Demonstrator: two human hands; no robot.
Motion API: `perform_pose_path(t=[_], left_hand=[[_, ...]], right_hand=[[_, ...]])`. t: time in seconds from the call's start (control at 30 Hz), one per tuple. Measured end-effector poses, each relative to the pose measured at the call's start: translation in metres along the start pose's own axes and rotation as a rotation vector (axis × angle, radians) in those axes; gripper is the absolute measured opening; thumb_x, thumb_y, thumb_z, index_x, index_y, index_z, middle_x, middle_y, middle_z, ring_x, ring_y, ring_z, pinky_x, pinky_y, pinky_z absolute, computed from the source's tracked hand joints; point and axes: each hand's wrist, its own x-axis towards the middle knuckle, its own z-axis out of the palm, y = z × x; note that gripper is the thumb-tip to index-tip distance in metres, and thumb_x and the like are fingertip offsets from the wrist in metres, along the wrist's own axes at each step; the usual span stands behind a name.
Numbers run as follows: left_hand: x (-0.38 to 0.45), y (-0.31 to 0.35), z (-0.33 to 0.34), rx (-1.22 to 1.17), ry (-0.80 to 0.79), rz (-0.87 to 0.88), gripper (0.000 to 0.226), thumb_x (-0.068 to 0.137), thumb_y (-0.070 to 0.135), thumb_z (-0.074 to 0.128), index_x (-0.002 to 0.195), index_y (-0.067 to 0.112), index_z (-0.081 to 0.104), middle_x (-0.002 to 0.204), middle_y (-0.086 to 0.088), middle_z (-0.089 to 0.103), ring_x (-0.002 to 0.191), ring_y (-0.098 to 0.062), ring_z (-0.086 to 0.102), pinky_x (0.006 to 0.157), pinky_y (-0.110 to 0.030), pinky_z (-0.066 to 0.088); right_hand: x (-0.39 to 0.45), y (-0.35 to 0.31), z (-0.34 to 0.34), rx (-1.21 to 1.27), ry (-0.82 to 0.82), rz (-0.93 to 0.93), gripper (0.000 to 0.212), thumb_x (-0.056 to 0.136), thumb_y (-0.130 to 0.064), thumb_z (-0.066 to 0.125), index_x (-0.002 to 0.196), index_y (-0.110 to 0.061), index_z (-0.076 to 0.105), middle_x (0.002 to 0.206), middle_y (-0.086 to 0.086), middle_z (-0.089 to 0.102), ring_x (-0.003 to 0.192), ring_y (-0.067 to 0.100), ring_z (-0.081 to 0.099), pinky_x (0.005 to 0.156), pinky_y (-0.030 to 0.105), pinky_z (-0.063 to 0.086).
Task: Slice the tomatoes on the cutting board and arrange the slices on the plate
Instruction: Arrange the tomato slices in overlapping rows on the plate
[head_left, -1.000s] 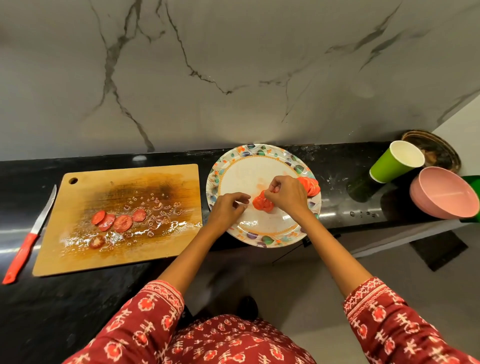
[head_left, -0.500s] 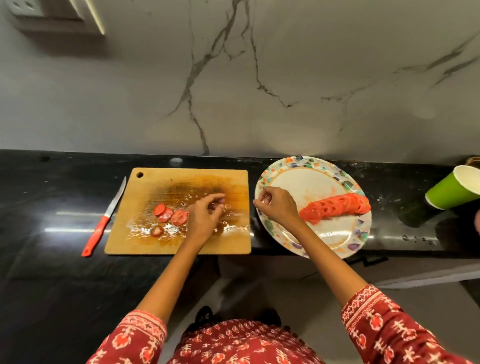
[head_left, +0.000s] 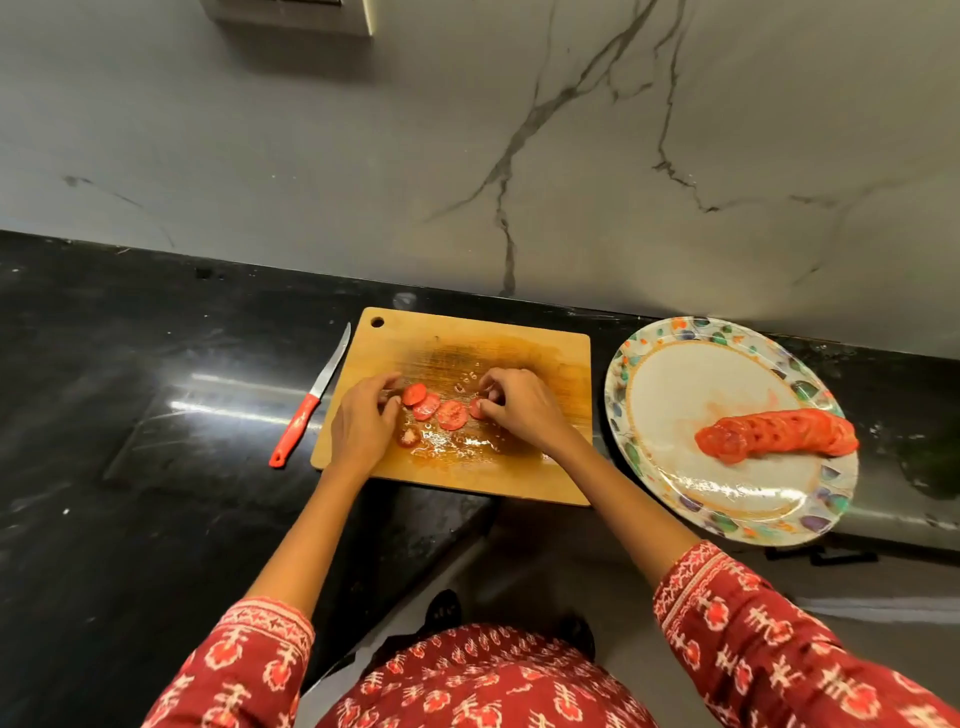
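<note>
A wet wooden cutting board (head_left: 540, 358) lies on the black counter. On it sits a short row of tomato slices (head_left: 451, 414), with a small end piece (head_left: 409, 437) just in front. My left hand (head_left: 361, 426) curls its thumb and fingers onto the row's left end. At the right end, my right hand (head_left: 522, 410) pinches the last slice. On the patterned plate (head_left: 621, 395) to the right lies an overlapping line of tomato slices (head_left: 776, 434).
A red-handled knife (head_left: 306, 408) lies on the black counter (head_left: 156, 415) just left of the board, blade pointing away. The marble wall rises behind. The plate overhangs the counter's front edge a little. The floor shows below.
Both hands left the plate and came to the board. The left arrived first, then the right crossed over; they now close in on the slice row from either end.
</note>
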Motion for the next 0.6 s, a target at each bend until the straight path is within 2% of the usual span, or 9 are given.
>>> perform_pose_path(t=[0.1, 0.2, 0.33, 0.43, 0.53, 0.6], left_hand=[[0.009, -0.001, -0.005, 0.013, -0.098, 0.043, 0.036, 0.084, 0.011, 0.064, 0.119, 0.013, 0.059, 0.112, -0.005, 0.065, 0.094, -0.019, 0.060, 0.080, -0.028, 0.046], [0.017, -0.001, -0.007, 0.050, -0.182, 0.062, 0.041, 0.080, 0.017, 0.069, 0.120, 0.014, 0.058, 0.109, -0.003, 0.065, 0.088, -0.012, 0.056, 0.076, -0.023, 0.044], [0.026, 0.001, -0.009, 0.066, -0.255, 0.060, 0.042, 0.077, 0.015, 0.072, 0.118, 0.015, 0.060, 0.105, -0.004, 0.064, 0.086, -0.011, 0.053, 0.075, -0.026, 0.046], [0.030, 0.000, -0.009, 0.057, -0.289, 0.046, 0.031, 0.076, 0.011, 0.072, 0.106, 0.017, 0.064, 0.100, -0.004, 0.064, 0.083, -0.012, 0.053, 0.073, -0.026, 0.046], [0.031, 0.002, -0.010, 0.022, -0.281, 0.053, 0.015, 0.079, 0.011, 0.069, 0.090, 0.019, 0.063, 0.095, -0.001, 0.063, 0.081, -0.012, 0.055, 0.070, -0.026, 0.045], [0.031, 0.002, -0.011, -0.003, -0.284, 0.050, 0.012, 0.080, 0.011, 0.068, 0.085, 0.020, 0.061, 0.092, 0.000, 0.063, 0.077, -0.011, 0.055, 0.067, -0.022, 0.045]], right_hand=[[0.007, -0.009, 0.006, -0.113, -0.033, 0.014, 0.024, 0.087, -0.022, 0.064, 0.108, -0.012, 0.064, 0.100, 0.004, 0.065, 0.095, 0.018, 0.058, 0.077, 0.031, 0.051], [0.010, -0.014, 0.007, -0.151, -0.036, 0.045, 0.014, 0.087, -0.020, 0.064, 0.098, -0.013, 0.063, 0.104, 0.005, 0.060, 0.103, 0.019, 0.050, 0.077, 0.029, 0.043], [0.008, -0.012, 0.005, -0.099, -0.063, 0.078, 0.011, 0.086, -0.020, 0.065, 0.092, -0.015, 0.057, 0.095, 0.001, 0.062, 0.092, 0.016, 0.056, 0.071, 0.026, 0.043], [0.001, -0.010, 0.004, -0.002, -0.064, 0.092, 0.009, 0.087, -0.018, 0.064, 0.093, -0.014, 0.059, 0.085, -0.005, 0.061, 0.080, 0.009, 0.056, 0.068, 0.023, 0.043], [-0.001, -0.009, 0.001, 0.048, -0.040, 0.120, 0.006, 0.088, -0.014, 0.062, 0.093, -0.013, 0.064, 0.088, -0.005, 0.061, 0.081, 0.006, 0.054, 0.075, 0.026, 0.047], [-0.001, -0.008, -0.003, 0.059, -0.035, 0.113, 0.007, 0.088, -0.012, 0.061, 0.093, -0.013, 0.067, 0.089, -0.007, 0.058, 0.082, 0.005, 0.051, 0.070, 0.020, 0.041]])
